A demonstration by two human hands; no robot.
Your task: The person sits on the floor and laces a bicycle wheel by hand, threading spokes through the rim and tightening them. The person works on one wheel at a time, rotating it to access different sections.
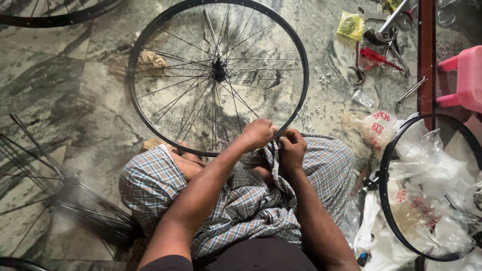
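Draped over our crossed legs, nearest to us, lies the blue-and-white checked cotton cloth [241,200], just below our fingers. Our left hand [258,134] is curled shut over the near edge of the black spoked bicycle wheel rim [145,37], which lies flat on the green marbled stone floor [60,100] and stretches away beyond the fingers. Our right hand [292,146] sits just beside the left, its fingers [286,140] pinched together on something too small to make out at the same stretch of rim. Past the fingers, at the wheel's centre, sits the dark metal hub [219,69]. Right of the fingers rests a second bare black rim [384,190] over crumpled clear plastic bags [432,200]; farther right and beyond lie red-handled tools [376,55].
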